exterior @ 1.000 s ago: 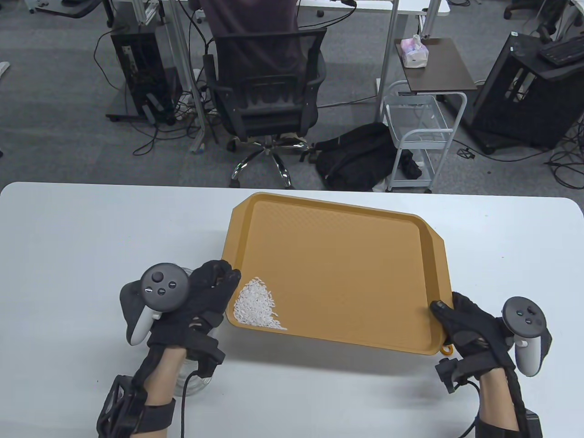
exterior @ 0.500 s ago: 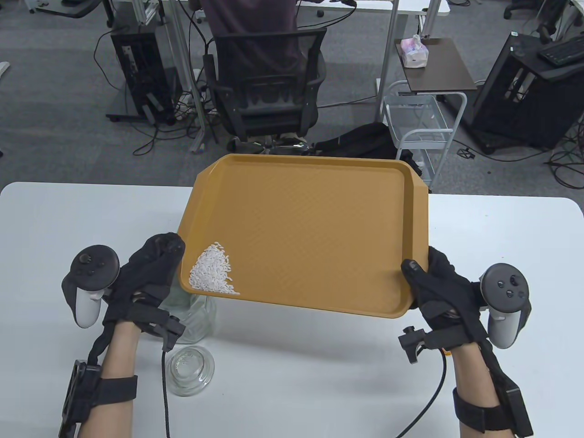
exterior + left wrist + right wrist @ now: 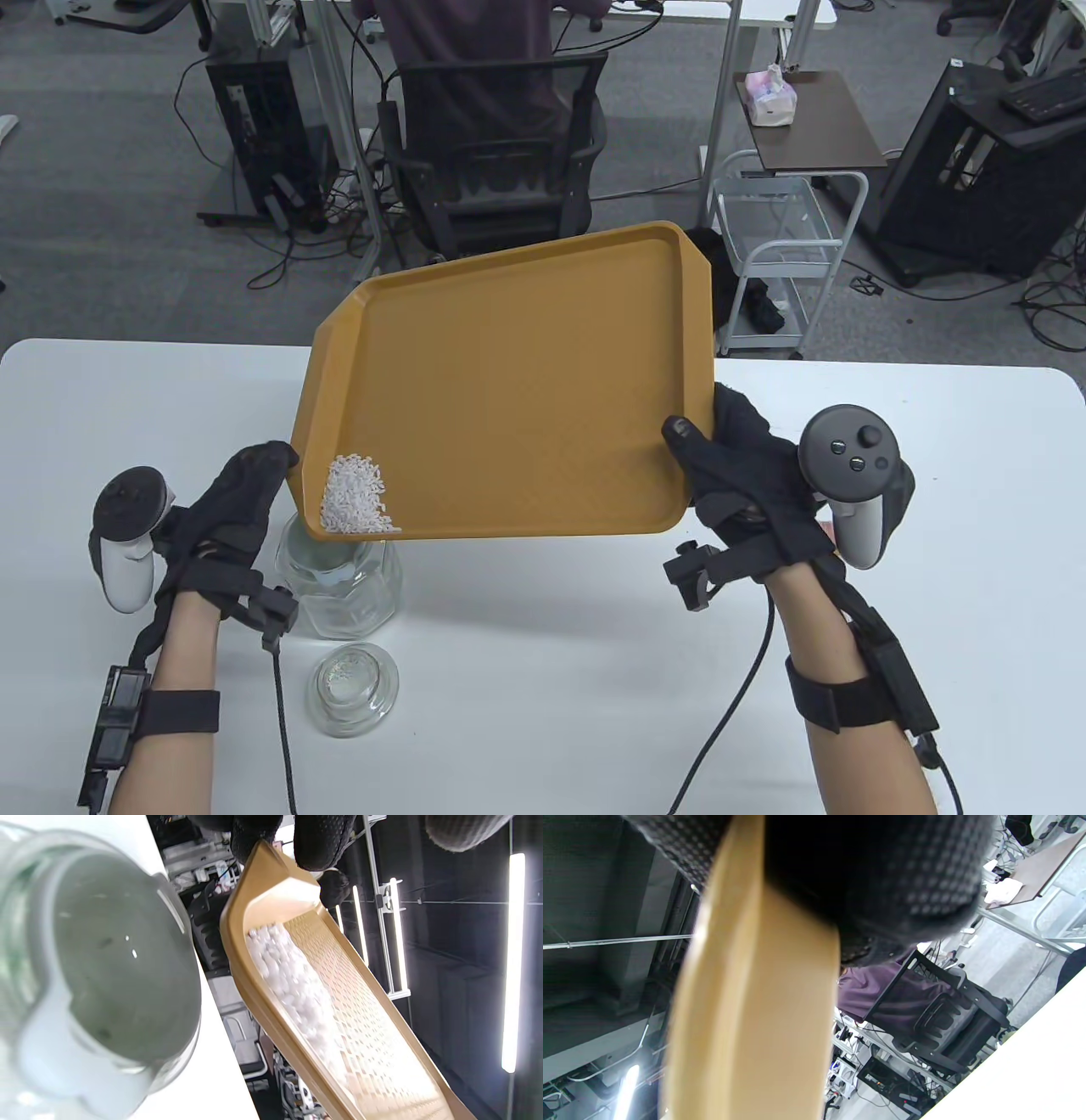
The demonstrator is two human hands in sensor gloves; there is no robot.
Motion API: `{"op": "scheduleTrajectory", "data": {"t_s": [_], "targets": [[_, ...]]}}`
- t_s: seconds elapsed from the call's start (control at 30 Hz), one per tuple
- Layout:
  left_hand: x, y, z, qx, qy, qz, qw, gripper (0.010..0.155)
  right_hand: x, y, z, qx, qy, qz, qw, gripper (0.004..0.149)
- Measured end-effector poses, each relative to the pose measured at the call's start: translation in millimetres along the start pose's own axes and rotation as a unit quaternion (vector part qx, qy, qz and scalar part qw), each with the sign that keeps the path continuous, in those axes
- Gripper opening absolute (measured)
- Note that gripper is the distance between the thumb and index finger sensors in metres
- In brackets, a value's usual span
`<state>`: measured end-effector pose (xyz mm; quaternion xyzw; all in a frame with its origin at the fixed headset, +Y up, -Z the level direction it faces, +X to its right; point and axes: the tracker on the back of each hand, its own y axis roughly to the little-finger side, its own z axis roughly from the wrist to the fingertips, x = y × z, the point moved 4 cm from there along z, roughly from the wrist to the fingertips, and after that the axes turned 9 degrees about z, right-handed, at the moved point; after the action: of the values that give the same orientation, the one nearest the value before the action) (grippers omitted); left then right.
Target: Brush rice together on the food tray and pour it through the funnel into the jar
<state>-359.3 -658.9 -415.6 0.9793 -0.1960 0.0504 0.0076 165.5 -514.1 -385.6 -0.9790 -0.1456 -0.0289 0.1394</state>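
The orange food tray (image 3: 526, 382) hangs in the air, tilted with its right side high and its near-left corner low. A small heap of white rice (image 3: 355, 507) lies in that low corner, right above the glass jar (image 3: 348, 590) with a pale funnel (image 3: 327, 560) in its mouth. My left hand (image 3: 254, 484) grips the tray's left corner beside the jar. My right hand (image 3: 713, 450) grips the near-right corner, thumb on top. In the left wrist view the rice (image 3: 292, 984) lines the tray's rim (image 3: 254, 997) next to the funnel (image 3: 118, 963).
A round glass lid (image 3: 353, 686) lies on the white table (image 3: 891, 594) just in front of the jar. Beyond the table's far edge a person sits in a black office chair (image 3: 501, 144). A white trolley (image 3: 776, 246) stands further right.
Both hands lifted the tray off the table and swung it left. Its right side rose, and the rice corner came over the jar. The rice bunched tighter into the corner.
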Motion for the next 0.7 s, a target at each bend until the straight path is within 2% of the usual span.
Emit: {"op": "scheduleTrajectory", "data": {"t_s": [0.33, 0.7], "targets": [[7, 20, 6, -0.005, 0.010, -0.045, 0.999, 0.074, -15, -27, 11, 0.022, 0.003, -0.027, 0.999, 0.062], [12, 25, 6, 0.000, 0.008, -0.056, 0.998, 0.078, -20, -42, 6, 0.042, -0.005, -0.031, 0.999, 0.062]]}}
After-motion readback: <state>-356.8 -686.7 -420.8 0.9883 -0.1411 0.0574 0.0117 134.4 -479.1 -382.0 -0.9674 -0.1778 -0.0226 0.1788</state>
